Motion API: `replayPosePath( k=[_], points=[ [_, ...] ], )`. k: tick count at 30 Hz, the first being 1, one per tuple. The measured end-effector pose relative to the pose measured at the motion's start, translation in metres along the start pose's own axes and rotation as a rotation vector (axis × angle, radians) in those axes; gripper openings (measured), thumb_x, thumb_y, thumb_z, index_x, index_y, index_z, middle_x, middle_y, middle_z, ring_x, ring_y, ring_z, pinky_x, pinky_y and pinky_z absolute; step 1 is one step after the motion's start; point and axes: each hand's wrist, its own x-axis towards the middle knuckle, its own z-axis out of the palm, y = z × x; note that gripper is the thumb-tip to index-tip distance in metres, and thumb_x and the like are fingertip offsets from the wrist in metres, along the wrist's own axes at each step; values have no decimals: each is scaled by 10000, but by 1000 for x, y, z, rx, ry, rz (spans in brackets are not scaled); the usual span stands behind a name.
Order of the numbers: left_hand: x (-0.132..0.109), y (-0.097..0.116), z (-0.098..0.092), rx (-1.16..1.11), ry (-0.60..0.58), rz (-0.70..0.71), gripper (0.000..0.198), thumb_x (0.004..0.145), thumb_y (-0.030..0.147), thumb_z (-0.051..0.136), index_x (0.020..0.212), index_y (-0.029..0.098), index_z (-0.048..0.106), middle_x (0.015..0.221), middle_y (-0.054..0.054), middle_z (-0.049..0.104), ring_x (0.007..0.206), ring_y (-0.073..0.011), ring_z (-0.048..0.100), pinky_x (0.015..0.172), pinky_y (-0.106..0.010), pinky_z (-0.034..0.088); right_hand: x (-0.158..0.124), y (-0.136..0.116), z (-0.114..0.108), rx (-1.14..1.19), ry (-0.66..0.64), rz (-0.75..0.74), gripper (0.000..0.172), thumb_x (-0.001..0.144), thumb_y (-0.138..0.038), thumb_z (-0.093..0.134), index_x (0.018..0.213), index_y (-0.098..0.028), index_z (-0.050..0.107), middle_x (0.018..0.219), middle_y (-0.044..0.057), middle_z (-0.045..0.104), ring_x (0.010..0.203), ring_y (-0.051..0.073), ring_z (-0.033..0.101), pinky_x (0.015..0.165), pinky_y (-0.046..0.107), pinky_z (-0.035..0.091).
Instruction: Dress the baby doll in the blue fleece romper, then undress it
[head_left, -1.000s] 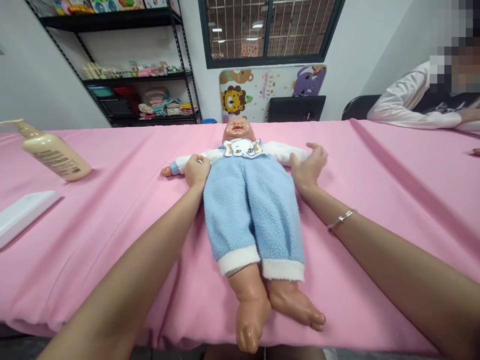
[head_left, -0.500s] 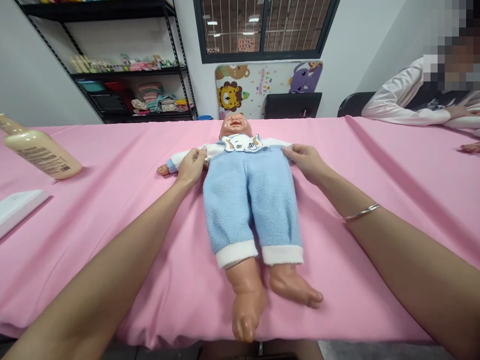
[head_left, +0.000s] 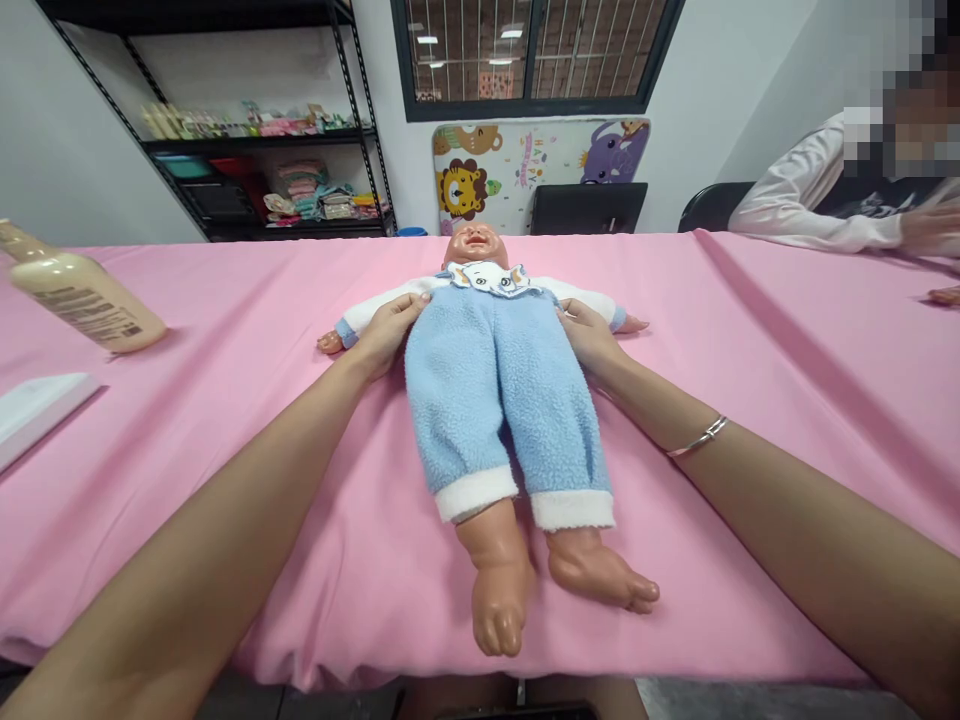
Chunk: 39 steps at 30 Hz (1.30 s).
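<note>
A baby doll (head_left: 501, 590) lies on its back on the pink-covered table, feet towards me. It wears blue fleece pants (head_left: 457, 400) with white cuffs, pulled up to the chest, and a white-sleeved top (head_left: 491, 278) with an animal-face collar. At the upper left side of the pants, my left hand (head_left: 394, 330) is closed on the fabric, thumb on top and the other fingers partly hidden. My right hand (head_left: 589, 335) grips the opposite side of the waistband, its fingertips partly tucked behind the fabric. Both doll arms stretch outwards beyond my hands.
On the left are a cream pump bottle (head_left: 86, 300) and a white flat box (head_left: 41, 410). A person in a white sleeve (head_left: 795, 190) sits at the far right. Behind the table stand a black shelf (head_left: 255, 145) and a dark monitor (head_left: 589, 208).
Both my hands have moved inwards against the doll's sides. The doll's arm on the right now shows beyond my right hand. The seated person's hand has moved.
</note>
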Motion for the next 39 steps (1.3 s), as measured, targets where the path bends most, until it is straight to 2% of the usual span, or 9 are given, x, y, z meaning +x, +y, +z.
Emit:
replayPosePath(
  k=[5, 9, 12, 17, 19, 22, 25, 31, 39],
  points=[
    [1, 6, 11, -42, 97, 35, 180, 919, 337, 569, 810, 202, 618, 778, -6, 585, 673, -124, 528, 727, -271, 445, 2, -2, -4, 61, -210, 23, 470, 681, -522, 802, 791, -196, 480, 637, -19, 491, 578, 124, 427, 555, 244, 326],
    [-1, 14, -3, 157, -76, -89, 244, 916, 343, 559, 769, 186, 672, 787, -30, 625, 674, -129, 541, 693, -259, 436, 6, -4, -18, 133, -228, 41, 374, 728, -434, 755, 754, -183, 479, 640, -25, 447, 575, 117, 402, 569, 247, 302],
    [-5, 21, -12, 541, -163, -111, 343, 887, 387, 588, 623, 174, 641, 665, -23, 576, 624, -142, 500, 640, -272, 392, 8, 0, -25, -151, -163, -81, 206, 830, -295, 612, 699, -174, 509, 624, -7, 450, 578, 132, 398, 587, 277, 302],
    [-9, 29, 6, 1070, 326, 352, 258, 884, 368, 553, 696, 196, 592, 713, -42, 601, 734, -208, 549, 729, -325, 384, 7, -9, -11, -486, 99, -502, 32, 833, -158, 556, 807, -173, 568, 816, 60, 629, 767, 205, 564, 731, 338, 401],
    [-6, 30, 17, 1103, 358, 423, 181, 896, 327, 511, 876, 190, 628, 939, -83, 668, 919, -243, 580, 839, -344, 393, 9, -22, 0, -488, 154, -568, 72, 857, -137, 532, 871, -168, 596, 953, 82, 663, 903, 221, 597, 826, 352, 422],
    [2, 29, 26, 1076, 154, 286, 264, 921, 345, 437, 923, 155, 620, 1038, -122, 667, 977, -254, 573, 858, -348, 402, 12, -43, 17, -504, -39, -377, 138, 935, -204, 516, 889, -141, 630, 980, 100, 680, 934, 229, 615, 847, 352, 436],
    [6, 33, 27, 1090, 34, 150, 349, 932, 398, 383, 760, 165, 579, 847, -100, 653, 800, -228, 556, 734, -336, 389, 18, -55, 32, -597, -64, -247, 162, 943, -232, 554, 878, -110, 638, 934, 113, 678, 894, 237, 615, 815, 350, 439],
    [13, 56, 35, 1104, 26, -25, 396, 883, 450, 462, 583, 192, 486, 590, -48, 502, 647, -201, 499, 628, -332, 335, 32, -62, 50, -466, 85, -69, 67, 786, -74, 661, 801, -120, 614, 808, 72, 633, 796, 205, 600, 729, 317, 449],
    [7, 74, 47, 829, 59, -213, 288, 851, 413, 563, 758, 152, 640, 713, -61, 598, 680, -194, 543, 617, -319, 368, 28, -69, 43, 1, 87, 110, 311, 827, -14, 604, 559, -145, 516, 523, -10, 411, 500, 85, 362, 506, 244, 325]
  ],
)
